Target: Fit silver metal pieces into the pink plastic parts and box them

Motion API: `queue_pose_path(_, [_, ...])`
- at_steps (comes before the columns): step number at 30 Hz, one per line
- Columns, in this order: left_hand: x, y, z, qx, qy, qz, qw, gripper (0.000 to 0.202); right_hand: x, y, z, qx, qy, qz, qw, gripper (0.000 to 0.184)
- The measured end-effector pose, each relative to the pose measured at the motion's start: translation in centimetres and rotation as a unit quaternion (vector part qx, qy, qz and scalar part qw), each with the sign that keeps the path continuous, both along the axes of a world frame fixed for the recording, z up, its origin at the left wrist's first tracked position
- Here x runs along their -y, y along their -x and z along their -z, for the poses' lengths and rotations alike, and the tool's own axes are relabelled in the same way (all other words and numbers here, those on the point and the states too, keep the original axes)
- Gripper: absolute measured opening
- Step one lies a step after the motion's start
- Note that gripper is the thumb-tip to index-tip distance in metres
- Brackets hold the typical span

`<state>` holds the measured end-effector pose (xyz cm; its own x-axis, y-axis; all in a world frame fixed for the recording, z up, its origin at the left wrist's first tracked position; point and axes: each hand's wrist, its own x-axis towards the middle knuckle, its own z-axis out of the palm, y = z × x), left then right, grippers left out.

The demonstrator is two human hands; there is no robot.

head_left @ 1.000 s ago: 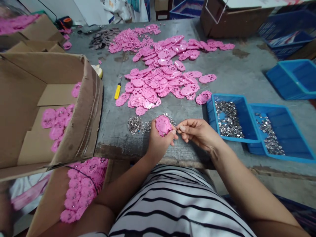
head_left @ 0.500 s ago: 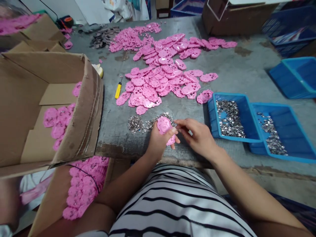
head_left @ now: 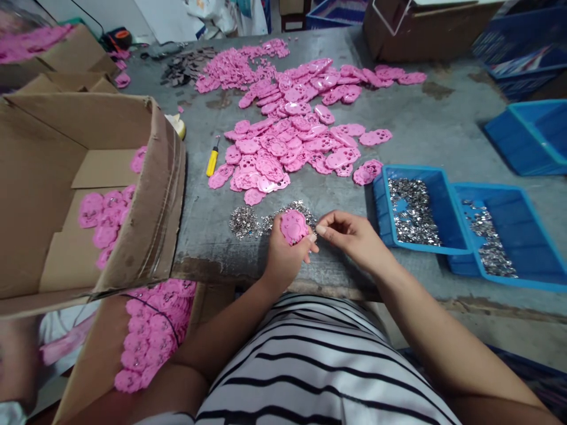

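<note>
My left hand [head_left: 283,254] grips a round pink plastic piece [head_left: 293,226] just above the table's near edge. My right hand [head_left: 352,236] is beside it, fingers pinched together at the piece's right rim; what they pinch is too small to make out. A small heap of shiny metal bits [head_left: 248,221] lies on the table right behind both hands. A wide spread of the same pink pieces [head_left: 292,130] covers the middle of the grey table [head_left: 425,136].
Two blue trays [head_left: 378,195] [head_left: 527,206] with metal bits sit at the right, another blue tray [head_left: 531,133] farther back. A yellow-handled screwdriver [head_left: 212,159] lies left of the pile. A big cardboard box [head_left: 150,195] with pink pieces stands at left, another box [head_left: 93,354] below it.
My right hand dipped toward the pink piece with fingers more spread, then drew back into a pinch at its right edge. The left hand tilted the piece slightly.
</note>
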<state>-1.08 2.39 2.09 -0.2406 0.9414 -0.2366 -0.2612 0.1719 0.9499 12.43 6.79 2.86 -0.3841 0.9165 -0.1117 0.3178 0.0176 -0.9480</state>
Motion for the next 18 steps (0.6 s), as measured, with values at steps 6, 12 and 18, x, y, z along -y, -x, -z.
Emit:
queue_pose_path(6, [0.4, 0.1, 0.7, -0.048, 0.005, 0.008, 0.999, 0.036, -0.2, 0.0, -0.2, -0.011, 0.03, -0.049, 0.998, 0.038])
queue_pose_path(12, [0.3, 0.1, 1.1, 0.004, -0.002, 0.005, 1.0, 0.043, 0.0, 0.2, 0.0, 0.036, -0.064, -0.057, 0.996, 0.031])
queue_pose_path(18, [-0.1, 0.4, 0.2, 0.298, -0.075, 0.002, 0.952, 0.047, 0.5, 0.9, 0.2, -0.02, -0.128, 0.031, 0.991, 0.027])
